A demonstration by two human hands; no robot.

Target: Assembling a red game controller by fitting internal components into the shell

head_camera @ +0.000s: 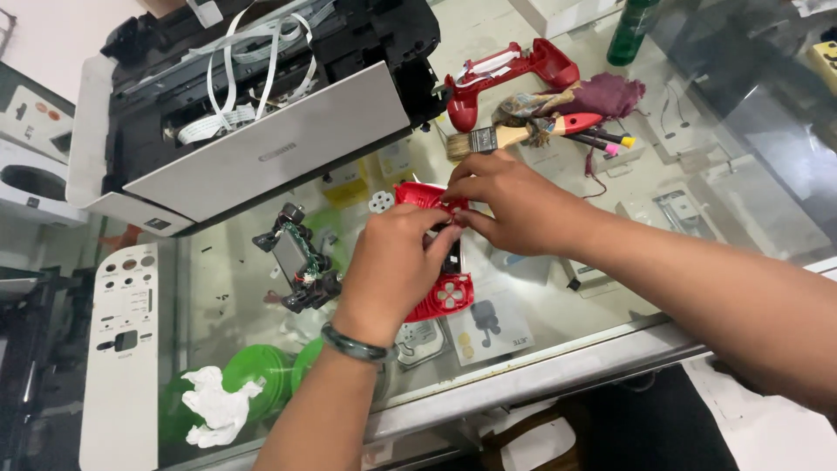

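On the glass bench (558,331), both hands' fingers pinch a red controller shell (440,296): left hand (392,270) at 7 o'clock, right hand (510,205) at 1 o'clock.

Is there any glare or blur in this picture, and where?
Head view: the glass counter reflects pale light at upper right, hazing the items beneath; the hands, left and right, and the red shell are fairly sharp; edges bend slightly.

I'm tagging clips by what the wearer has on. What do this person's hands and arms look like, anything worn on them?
Both forearms are bare, with no sleeves in view and no gloves. The left hand has a dark green, smooth, rounded bangle around its wrist. The right hand shows no ring, watch or band on the side the head camera sees.
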